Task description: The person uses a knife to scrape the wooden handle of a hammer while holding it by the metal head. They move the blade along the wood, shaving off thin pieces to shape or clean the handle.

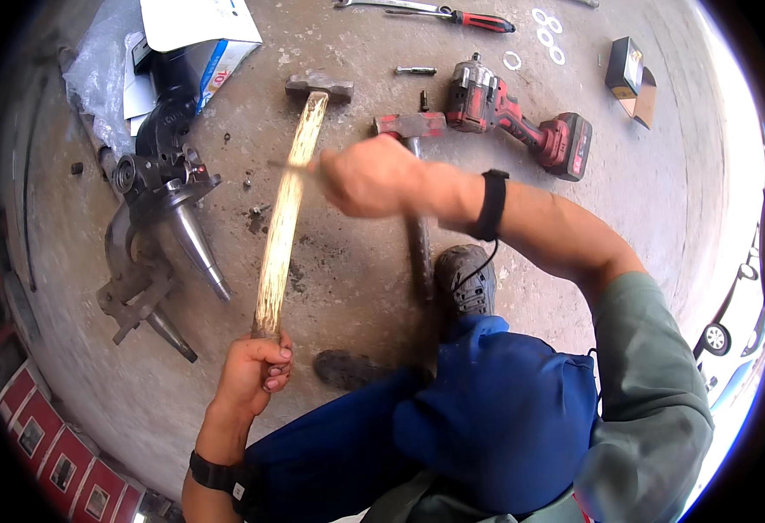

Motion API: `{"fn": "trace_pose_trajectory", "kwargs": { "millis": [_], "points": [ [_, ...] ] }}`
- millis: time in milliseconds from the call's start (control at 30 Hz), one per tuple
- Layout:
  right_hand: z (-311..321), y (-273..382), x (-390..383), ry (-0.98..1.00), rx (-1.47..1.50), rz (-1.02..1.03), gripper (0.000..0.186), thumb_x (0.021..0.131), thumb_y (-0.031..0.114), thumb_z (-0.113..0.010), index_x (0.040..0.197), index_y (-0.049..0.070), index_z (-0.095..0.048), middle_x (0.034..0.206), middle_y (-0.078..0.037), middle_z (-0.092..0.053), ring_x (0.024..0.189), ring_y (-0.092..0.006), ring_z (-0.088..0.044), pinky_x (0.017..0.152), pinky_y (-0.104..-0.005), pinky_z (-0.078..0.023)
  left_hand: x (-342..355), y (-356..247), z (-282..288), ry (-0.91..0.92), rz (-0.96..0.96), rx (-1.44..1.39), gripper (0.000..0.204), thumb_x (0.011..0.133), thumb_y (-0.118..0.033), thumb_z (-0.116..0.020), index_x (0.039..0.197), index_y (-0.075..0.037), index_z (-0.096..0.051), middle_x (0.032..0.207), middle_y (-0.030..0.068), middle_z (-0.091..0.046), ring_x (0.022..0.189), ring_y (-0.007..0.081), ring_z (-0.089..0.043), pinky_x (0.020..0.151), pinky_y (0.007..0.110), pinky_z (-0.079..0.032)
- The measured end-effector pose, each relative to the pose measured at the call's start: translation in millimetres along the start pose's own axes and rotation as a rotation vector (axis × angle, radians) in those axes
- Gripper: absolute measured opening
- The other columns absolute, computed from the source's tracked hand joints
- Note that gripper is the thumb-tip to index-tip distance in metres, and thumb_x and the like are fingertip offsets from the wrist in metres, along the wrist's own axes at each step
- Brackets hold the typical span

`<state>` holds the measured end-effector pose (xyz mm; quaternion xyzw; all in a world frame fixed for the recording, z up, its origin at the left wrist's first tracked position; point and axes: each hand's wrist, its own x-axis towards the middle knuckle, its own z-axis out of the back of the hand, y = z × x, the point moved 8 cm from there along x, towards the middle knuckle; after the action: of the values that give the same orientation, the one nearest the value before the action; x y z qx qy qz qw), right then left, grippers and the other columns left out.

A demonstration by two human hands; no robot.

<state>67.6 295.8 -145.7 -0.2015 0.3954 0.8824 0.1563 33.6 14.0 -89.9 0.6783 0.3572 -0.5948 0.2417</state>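
My left hand [256, 370] is closed round the lower end of a pale, scuffed wooden handle of a sledgehammer [280, 235], whose grey steel head [318, 87] is at the far end. My right hand [369, 174], blurred by motion, is closed beside the upper handle, with a thin dark item sticking out across the wood; I cannot make out what it is. Partly behind my right arm lies a second hammer with a worn red head [430, 123] and dark shaft.
Greasy steel spindle parts [192, 234], plastic wrap [104, 96] and a white box [214, 52] lie left. A red-black impact driver [565, 144], screwdriver [478, 20], white rings [546, 37] and opened box [626, 70] lie beyond. Red cases [56, 449] stand lower left.
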Motion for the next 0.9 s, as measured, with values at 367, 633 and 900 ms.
{"fn": "trace_pose_trajectory", "kwargs": {
  "millis": [367,633,900],
  "points": [
    [0,27,-8,-0.048,-0.107,0.146,0.026,0.099,0.027,-0.05,0.099,0.003,-0.059,0.074,-0.018,-0.068,0.072,-0.0384,-0.069,0.064,-0.0491,-0.056,0,-7,12,-0.114,-0.063,0.118,0.015,0.08,-0.002,-0.065,0.093,-0.003,-0.058,0.068,0.0004,-0.052,0.052,0.0084,-0.044,0.046,0.023,-0.033],
    [-32,38,-31,-0.281,0.013,0.284,0.028,0.102,0.029,-0.05,0.091,0.004,-0.052,0.054,-0.017,-0.057,0.049,-0.04,-0.061,0.048,-0.0515,-0.052,-11,-43,0,-0.39,-0.417,0.528,0.023,0.077,-0.001,-0.077,0.092,-0.004,-0.06,0.071,-0.0012,-0.055,0.059,0.0062,-0.048,0.052,0.023,-0.037],
    [-2,-3,-10,-0.398,0.097,0.061,0.032,0.1,0.031,-0.05,0.092,0.001,-0.056,0.067,-0.02,-0.066,0.067,-0.0426,-0.068,0.063,-0.0524,-0.056,-21,-52,-16,-0.212,-0.356,0.32,0.023,0.07,0.007,-0.07,0.088,0.001,-0.057,0.068,0.0015,-0.052,0.047,0.0074,-0.043,0.042,0.023,-0.031]
  ]
}}
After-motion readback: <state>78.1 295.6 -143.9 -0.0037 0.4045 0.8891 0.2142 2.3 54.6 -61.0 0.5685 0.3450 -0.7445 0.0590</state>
